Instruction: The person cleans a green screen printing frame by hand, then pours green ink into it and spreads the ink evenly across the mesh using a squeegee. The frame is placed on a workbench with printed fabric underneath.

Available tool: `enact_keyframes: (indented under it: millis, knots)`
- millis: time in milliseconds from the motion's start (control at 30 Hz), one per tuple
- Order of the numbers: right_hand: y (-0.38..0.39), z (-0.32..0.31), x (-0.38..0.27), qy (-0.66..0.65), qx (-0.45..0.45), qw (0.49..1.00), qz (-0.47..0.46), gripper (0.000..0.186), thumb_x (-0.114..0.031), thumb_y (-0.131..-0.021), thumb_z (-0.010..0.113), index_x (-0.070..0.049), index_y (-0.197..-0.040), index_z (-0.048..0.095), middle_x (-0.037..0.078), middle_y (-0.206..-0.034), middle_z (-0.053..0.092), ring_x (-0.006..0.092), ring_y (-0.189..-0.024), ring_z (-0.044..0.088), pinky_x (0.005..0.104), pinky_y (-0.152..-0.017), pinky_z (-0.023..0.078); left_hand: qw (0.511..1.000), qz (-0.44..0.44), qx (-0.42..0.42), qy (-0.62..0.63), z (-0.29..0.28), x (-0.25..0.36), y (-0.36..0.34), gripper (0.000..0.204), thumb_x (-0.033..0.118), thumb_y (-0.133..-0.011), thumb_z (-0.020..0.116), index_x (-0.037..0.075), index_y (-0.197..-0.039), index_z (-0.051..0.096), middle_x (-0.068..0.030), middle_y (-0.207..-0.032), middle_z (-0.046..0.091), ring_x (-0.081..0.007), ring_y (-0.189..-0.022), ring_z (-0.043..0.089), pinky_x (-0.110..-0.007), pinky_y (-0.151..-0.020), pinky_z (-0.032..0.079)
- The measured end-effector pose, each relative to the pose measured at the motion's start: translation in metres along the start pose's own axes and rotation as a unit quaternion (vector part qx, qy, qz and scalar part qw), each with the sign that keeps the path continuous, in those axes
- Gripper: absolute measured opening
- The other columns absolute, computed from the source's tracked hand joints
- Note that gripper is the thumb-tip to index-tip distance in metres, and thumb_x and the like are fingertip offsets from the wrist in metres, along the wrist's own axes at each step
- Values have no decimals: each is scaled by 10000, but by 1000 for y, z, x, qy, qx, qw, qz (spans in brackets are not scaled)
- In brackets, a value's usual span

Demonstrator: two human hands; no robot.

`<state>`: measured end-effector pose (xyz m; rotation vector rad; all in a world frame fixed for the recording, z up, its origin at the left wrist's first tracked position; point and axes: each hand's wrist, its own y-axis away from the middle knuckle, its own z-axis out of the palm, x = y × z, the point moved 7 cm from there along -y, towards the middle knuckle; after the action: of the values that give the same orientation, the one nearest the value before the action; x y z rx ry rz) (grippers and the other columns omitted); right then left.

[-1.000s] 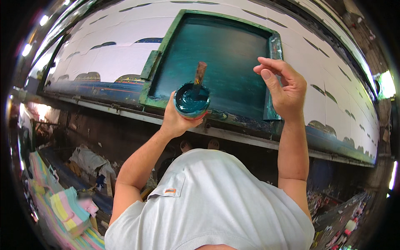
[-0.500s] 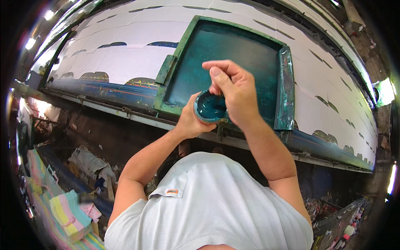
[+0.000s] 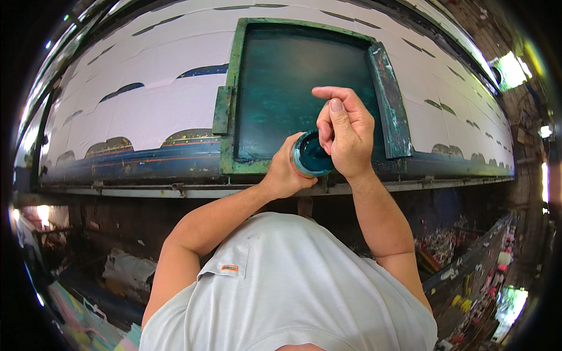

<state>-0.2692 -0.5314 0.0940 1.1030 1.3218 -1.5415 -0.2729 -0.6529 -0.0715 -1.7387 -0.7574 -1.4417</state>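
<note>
Table (image 3: 193, 153), long and dark, spans the upper part of the view, its outline bowed by the lens, with a blue band streaked in orange along the near side. White sheets (image 3: 146, 105) lie over much of it in rows, dark arched gaps showing between them. Nearer, a pale grey T-shirt (image 3: 316, 269) covers the person's torso. A green frame (image 3: 252, 168) lies on the table around a dark teal panel (image 3: 293, 76), lighter patches mottling its surface. Along the right side of that frame runs a paint-smeared bar (image 3: 391, 105). Both hands meet near the frame's near edge: the left hand (image 3: 285, 174) is wrapped around a cup from its left and underside, while the right hand (image 3: 353, 131) sits at the opening, fingers curled and thumb pressed toward the index finger; whether it grips anything cannot be told. The cup (image 3: 304, 169) is between the two hands, mouth upward, its wall stained. Inside is dark teal paint (image 3: 313, 149), partly hidden by the right hand. A small green block (image 3: 222, 110) juts from the frame's left side. Smallest is an orange-edged label (image 3: 230, 268) on the shirt pocket.
</note>
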Motion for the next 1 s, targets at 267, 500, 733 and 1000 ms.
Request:
enact_keyframes:
  millis: [267,500,733,1000]
  knots:
    - [17,0,5,125,111,985,-39,133,-96,-1143,710,8,-1220,739,-57,-700,583,17,-555,460,226,-519,353,999,-9,-38,31,1,-9,-3,1134,70,-666,1028,52,-1640,447,-120,-1467,636,-263,-1396,632,-424,-1229,498]
    - [9,-4,-60,-40,96,989,-104,243,-130,-1203,588,46,-1318,709,-73,-681,482,9,-536,391,236,-479,321,1000,5,-20,6,0,-11,-4,1143,50,-657,1021,45,-1644,444,-116,-1475,640,-261,-1414,633,-411,-1251,487]
    - [16,1,-17,-15,-4,1000,16,292,-144,-1205,558,54,-1314,743,-76,-682,478,4,-576,381,233,-534,310,999,-13,-43,23,1,-11,3,1134,43,-663,1007,64,-1648,445,-109,-1461,637,-262,-1395,631,-416,-1239,495]
    - [25,12,2,-66,-19,997,-27,295,-122,-1207,542,65,-1318,741,-76,-692,484,8,-594,373,246,-554,304,998,-4,-49,40,4,-16,2,1141,59,-670,1016,60,-1653,438,-103,-1474,642,-258,-1393,643,-428,-1234,502]
